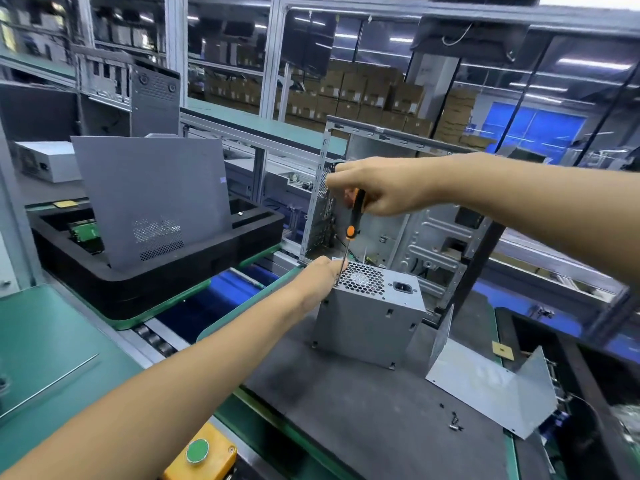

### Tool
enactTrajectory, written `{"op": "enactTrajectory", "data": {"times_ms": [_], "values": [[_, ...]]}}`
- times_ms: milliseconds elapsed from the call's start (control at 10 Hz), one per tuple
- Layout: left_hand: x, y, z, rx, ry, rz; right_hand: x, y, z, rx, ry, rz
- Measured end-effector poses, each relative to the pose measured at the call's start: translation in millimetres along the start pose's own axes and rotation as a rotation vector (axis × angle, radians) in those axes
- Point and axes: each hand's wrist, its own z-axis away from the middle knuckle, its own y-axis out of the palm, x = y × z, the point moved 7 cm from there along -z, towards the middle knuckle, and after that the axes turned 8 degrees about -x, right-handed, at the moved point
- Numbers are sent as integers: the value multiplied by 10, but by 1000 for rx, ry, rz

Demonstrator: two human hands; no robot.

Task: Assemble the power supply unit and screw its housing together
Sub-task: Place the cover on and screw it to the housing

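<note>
A grey metal power supply unit [370,317] stands on end on the dark mat [346,410], its fan grille and power socket facing up. My right hand [374,188] grips the black-and-orange handle of a screwdriver [353,223] held upright, its thin shaft reaching down to the unit's top left edge. My left hand [323,271] rests against that top left corner, fingers beside the shaft's tip. A few small dark screws [453,420] lie loose on the mat. A bent grey housing cover [491,386] lies to the right of the unit.
An open computer case frame [415,216] stands behind the unit. A grey side panel [152,199] leans in a black foam tray [145,271] at left. A yellow box with a green button [199,452] sits at the near edge. Conveyor rollers run between the green surfaces.
</note>
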Motion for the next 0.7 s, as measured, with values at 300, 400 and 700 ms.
{"op": "enactTrajectory", "data": {"times_ms": [300, 400, 700], "values": [[44, 50, -47, 13, -8, 27, -170, 23, 190, 129, 130, -99], [19, 48, -51, 17, 20, 2, -113, 19, 147, 119, 127, -85], [86, 42, -113, -18, 5, -68, 122, -35, -74, 217, -60, 119]]}}
